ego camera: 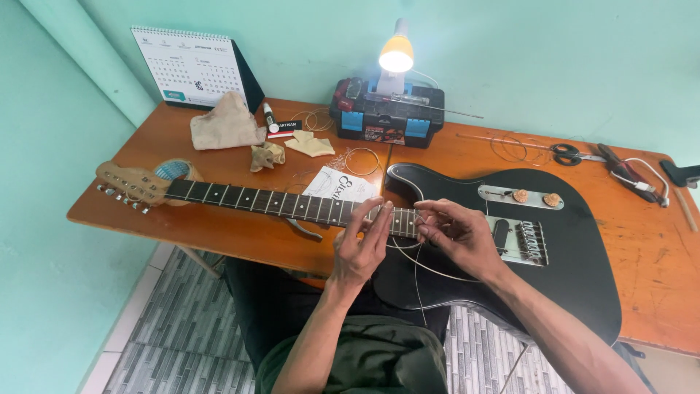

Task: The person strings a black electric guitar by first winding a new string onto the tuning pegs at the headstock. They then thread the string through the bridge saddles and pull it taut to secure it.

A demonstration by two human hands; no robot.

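Observation:
A black electric guitar (554,248) lies flat on an orange wooden table (219,233), its neck (255,199) pointing left and its headstock (127,184) resting on a roll of tape. My left hand (362,246) pinches a thin guitar string (437,271) above the end of the fretboard. My right hand (458,235) pinches the same string close beside it, over the guitar body. The loose string loops down past the table's front edge. The metal bridge (526,242) sits just right of my right hand.
A black toolbox (386,117) with a lit lamp (396,55) stands at the back. Near it are a desk calendar (193,67), cloths (227,122), coiled strings (362,161), a white string packet (337,187), scissors (570,153) and pliers (628,174). Tiled floor lies below.

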